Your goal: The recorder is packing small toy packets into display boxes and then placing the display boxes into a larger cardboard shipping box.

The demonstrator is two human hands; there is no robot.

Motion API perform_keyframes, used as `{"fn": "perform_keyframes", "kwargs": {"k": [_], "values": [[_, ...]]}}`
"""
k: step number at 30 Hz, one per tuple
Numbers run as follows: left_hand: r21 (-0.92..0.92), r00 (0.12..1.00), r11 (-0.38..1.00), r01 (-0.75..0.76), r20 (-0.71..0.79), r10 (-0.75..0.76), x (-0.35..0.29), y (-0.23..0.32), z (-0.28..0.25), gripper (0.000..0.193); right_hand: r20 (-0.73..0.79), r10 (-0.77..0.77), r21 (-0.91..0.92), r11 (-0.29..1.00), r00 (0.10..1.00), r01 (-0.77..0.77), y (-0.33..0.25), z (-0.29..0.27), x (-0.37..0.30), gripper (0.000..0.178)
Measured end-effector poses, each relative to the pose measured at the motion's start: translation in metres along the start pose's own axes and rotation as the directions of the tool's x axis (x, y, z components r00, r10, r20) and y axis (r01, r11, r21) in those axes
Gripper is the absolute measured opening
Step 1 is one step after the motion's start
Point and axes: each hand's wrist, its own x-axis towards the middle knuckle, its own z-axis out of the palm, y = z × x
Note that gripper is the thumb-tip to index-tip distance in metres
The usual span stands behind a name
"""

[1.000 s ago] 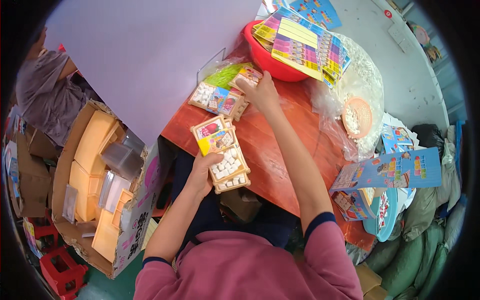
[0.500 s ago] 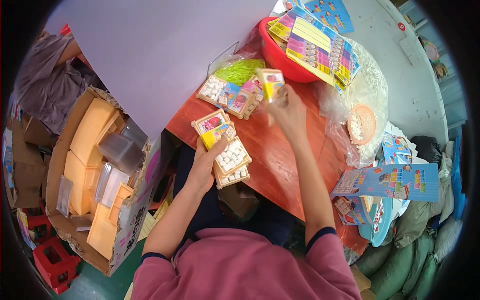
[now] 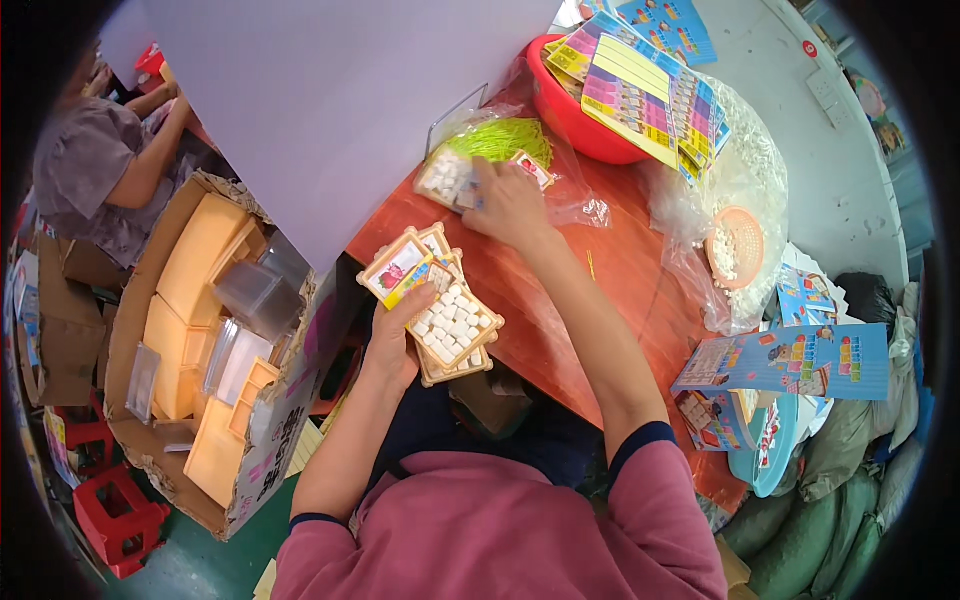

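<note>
My left hand (image 3: 393, 335) is closed around a stack of small cream trays (image 3: 455, 325) fanned out over the table's near edge. White cube-like pieces fill the top tray, and a picture of red fruit with a yellow strip shows on its far end. My right hand (image 3: 512, 205) reaches to the back of the table, its bent fingers on another tray of white pieces (image 3: 443, 177). Slight blur and the hand itself hide part of that tray. Just beyond the fingers lies a small tray with a red fruit picture (image 3: 533, 170), beside bright green strands (image 3: 505, 140) in clear plastic.
A red basin (image 3: 590, 130) heaped with printed cards (image 3: 630, 90) stands at the back. Right of it, a big clear bag (image 3: 745, 150) of white pieces holds a peach basket (image 3: 735, 250). Cardboard box (image 3: 250, 490) with trays stands left. Another person (image 3: 90, 170) sits far left.
My right hand has moved left from mid-air, where it held a small tray, to the trays at the back. The stack in my left hand has turned and shifted slightly.
</note>
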Motion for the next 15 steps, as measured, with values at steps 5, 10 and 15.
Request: {"fn": "perform_keyframes", "kwargs": {"k": [5, 10, 15], "values": [[0.026, 0.998, 0.999, -0.041, 0.048, 0.04, 0.004, -0.004, 0.003, 0.053, -0.22, 0.209, 0.539, 0.84, 0.953, -0.059, -0.014, -0.039, -0.078, 0.075], [-0.152, 0.987, 0.985, -0.082, 0.126, 0.102, 0.009, -0.03, 0.016, 0.055, -0.256, 0.069, 0.31, 0.951, 0.964, 0.015, -0.053, -0.049, -0.155, 0.077], [0.204, 0.982, 0.976, -0.081, 0.182, 0.043, 0.001, -0.035, 0.038, 0.053, -0.152, 0.147, 0.501, 0.864, 0.977, -0.052, -0.02, -0.046, -0.182, 0.087]]}}
